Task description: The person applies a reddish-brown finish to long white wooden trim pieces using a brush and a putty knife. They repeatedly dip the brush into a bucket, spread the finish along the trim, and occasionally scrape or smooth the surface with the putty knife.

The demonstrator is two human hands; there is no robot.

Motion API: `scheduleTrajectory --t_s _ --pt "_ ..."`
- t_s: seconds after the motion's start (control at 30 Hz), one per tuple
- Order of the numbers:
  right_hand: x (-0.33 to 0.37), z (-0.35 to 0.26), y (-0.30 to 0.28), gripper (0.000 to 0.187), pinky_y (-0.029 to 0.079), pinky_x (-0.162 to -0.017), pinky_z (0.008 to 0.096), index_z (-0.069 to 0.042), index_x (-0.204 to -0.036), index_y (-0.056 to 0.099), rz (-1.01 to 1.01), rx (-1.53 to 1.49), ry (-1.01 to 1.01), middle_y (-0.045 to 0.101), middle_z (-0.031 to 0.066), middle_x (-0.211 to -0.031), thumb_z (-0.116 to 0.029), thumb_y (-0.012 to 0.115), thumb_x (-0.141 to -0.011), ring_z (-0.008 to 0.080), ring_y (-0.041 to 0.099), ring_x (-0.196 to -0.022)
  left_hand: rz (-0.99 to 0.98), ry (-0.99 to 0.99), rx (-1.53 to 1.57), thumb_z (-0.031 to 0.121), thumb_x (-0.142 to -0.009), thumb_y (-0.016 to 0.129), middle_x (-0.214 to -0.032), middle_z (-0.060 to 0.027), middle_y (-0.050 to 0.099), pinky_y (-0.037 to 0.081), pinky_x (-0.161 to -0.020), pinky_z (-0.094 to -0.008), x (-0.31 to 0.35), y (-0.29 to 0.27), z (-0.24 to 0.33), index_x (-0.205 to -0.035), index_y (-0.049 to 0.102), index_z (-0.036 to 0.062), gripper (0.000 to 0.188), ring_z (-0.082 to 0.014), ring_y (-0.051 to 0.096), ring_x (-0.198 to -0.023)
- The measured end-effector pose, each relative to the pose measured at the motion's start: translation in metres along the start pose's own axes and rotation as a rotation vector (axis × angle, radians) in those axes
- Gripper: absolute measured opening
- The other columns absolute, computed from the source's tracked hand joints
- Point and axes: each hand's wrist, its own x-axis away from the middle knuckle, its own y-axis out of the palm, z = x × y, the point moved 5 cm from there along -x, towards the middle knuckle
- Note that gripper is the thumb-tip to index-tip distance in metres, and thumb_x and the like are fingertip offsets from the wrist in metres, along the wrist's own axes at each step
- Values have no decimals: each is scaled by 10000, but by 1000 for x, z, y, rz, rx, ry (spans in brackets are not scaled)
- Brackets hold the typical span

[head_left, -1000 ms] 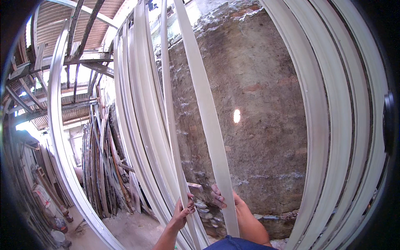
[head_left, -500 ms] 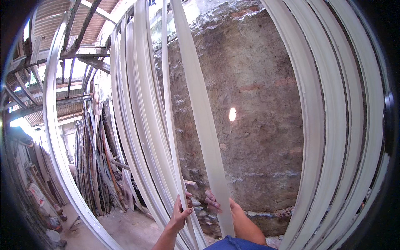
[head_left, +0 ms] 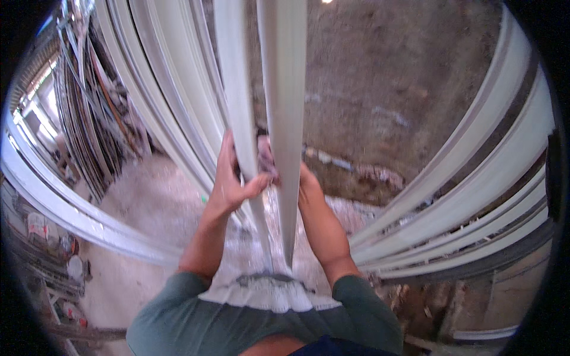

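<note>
Two long off-white moulding strips stand upright in front of me, their lower ends close together near my feet. My left hand (head_left: 228,187) grips the left strip (head_left: 236,89), thumb across its front and fingers along its far left side. Around the right strip (head_left: 286,101) reaches my right hand (head_left: 267,155); its fingertips show past the strip's left edge, and the strip covers most of the palm. A narrow gap separates the two strips. Both upper ends run out of the picture.
Similar white strips (head_left: 172,77) lean in a row at the left, and several more (head_left: 475,178) at the right. A rough brown wall (head_left: 380,77) stands behind. Far left are a dark stack of thin poles (head_left: 89,113) and a single curved-looking white strip (head_left: 71,213) over the dusty floor (head_left: 119,285).
My view has tipped downward, bringing my sleeves and the floor into sight. The two strips have come closer together, and the right one stands more upright. Both hands keep their hold.
</note>
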Motion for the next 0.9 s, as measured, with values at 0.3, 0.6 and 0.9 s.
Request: scheduleTrajectory --t_s 0.3,0.6,0.9 --pt "62 -5 15 841 318 -1013 324 8 -1337 327 270 339 -393 408 105 -1281 -645 483 -830 191 429 -1170 49 38 322 386 -703 745 -1256 -154 422 325 -1016 -367 -25 3 -29 -1336 316 -14 863 -239 402 -1204" --pt "67 -22 -17 332 431 -875 283 -10 -1176 467 760 821 -424 570 82 -1077 -76 592 -875 131 531 -1001 22 28 303 136 -804 710 -1139 -120 563 457 -870 -285 -64 24 -73 -1259 440 -23 553 -157 555 -1019" --pt "104 -2 -113 158 470 -750 291 9 -934 570 869 1083 -182 604 54 -911 -76 654 -830 131 554 -818 85 179 -14 272 -806 708 -1132 -86 529 410 -942 -332 -54 7 -100 -1210 466 39 526 -179 497 -1080"
